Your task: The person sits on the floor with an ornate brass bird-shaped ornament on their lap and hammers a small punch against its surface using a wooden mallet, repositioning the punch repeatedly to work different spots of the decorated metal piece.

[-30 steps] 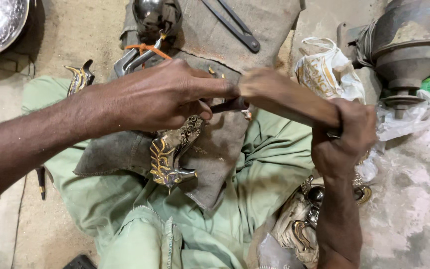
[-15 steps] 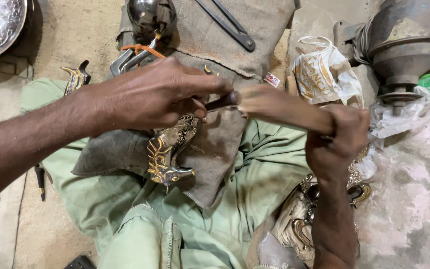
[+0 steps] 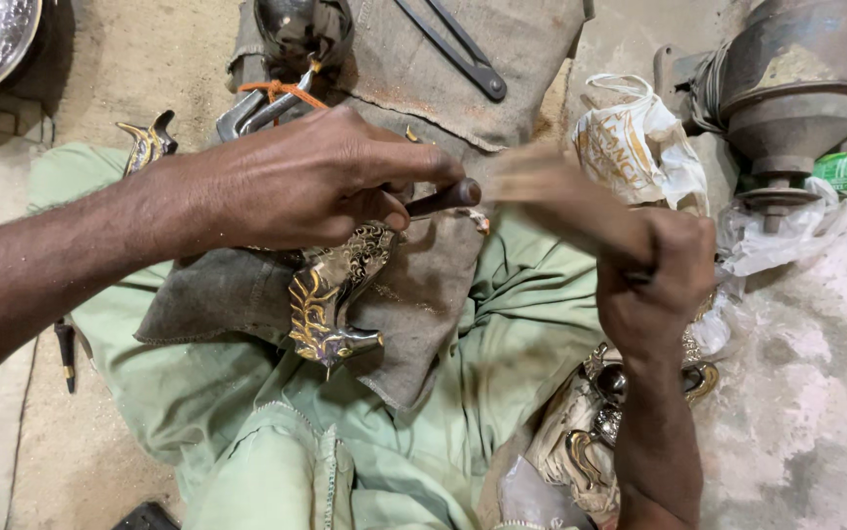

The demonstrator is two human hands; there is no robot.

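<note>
Gripping a dark punch (image 3: 443, 199) between thumb and curled fingers, the left hand (image 3: 305, 182) is pinching the tool near its upper end and pressing its lower part down toward an ornate metal piece (image 3: 330, 304). That piece, dark with gold scrollwork, is lying on a grey cloth (image 3: 423, 285) spread over the person's lap, just below the left hand, and its pointed end is jutting past the cloth onto the green trousers (image 3: 502, 344). The right hand (image 3: 654, 285) is wrapped tightly around a wooden mallet (image 3: 561, 191), whose head is showing as a blur just beside the punch's top; whether wood and steel are touching cannot be told.

Judging from this arrangement, the step is going best when the punch is standing steady on its mark, the left fingers are bracing against the work, and the blows are landing squarely and lightly on the tool's end, since a glancing hit is likely to skid the tip across the gilding. The soft lap is giving little backing, so short, controlled strokes are serving better than heavy ones.

Lying around the work are long black tongs (image 3: 453, 49) on the cloth above, a printed plastic bag (image 3: 639, 147) to the right, a heavy metal machine part (image 3: 796, 88) beyond it, and more gilded pieces (image 3: 600, 432) beneath the right wrist.
</note>
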